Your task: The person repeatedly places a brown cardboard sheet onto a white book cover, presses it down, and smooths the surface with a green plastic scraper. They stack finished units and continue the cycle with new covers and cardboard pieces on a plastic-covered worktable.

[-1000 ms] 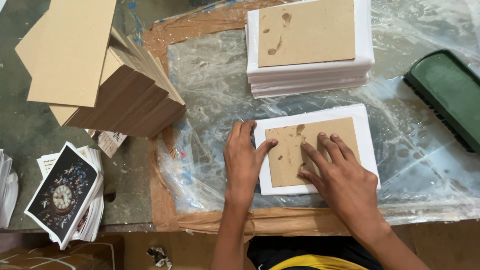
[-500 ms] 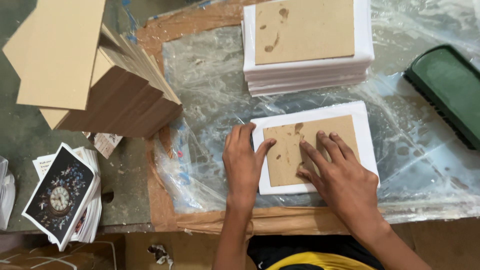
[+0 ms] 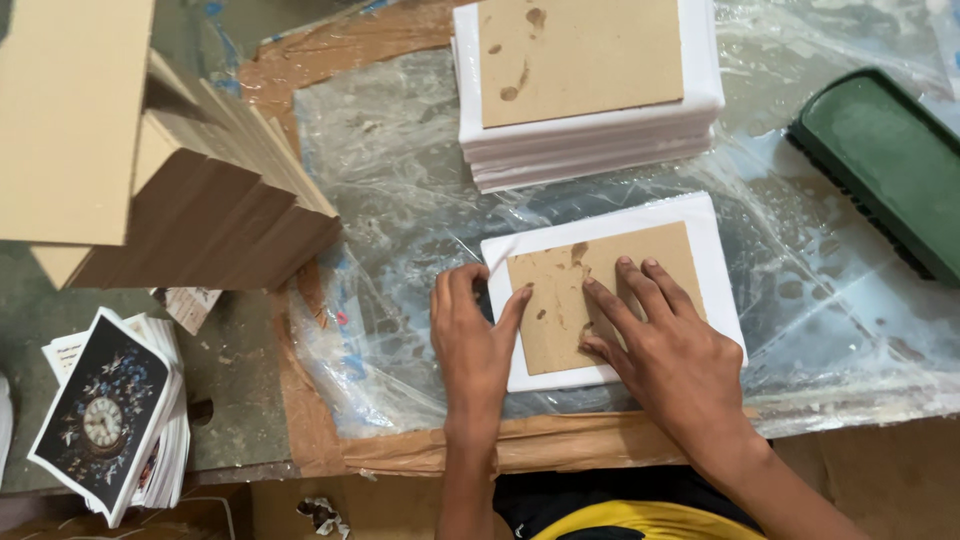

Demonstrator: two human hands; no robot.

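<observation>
Brown board (image 3: 600, 295) glued on white sheet (image 3: 715, 250), near front edge of plastic-covered worktop (image 3: 400, 180). Left hand (image 3: 475, 345) flat at sheet's left edge, right hand (image 3: 665, 345) pressing open-fingered on board. Behind: finished stack (image 3: 590, 140); right edge: green tray (image 3: 885, 165), contents unseen.

Green tray (image 3: 885, 170) (right side) cut off

Grey-green worktable (image 3: 240, 385), crinkled clear plastic sheet (image 3: 400, 170) over brown board (image 3: 300, 60); even light.
</observation>
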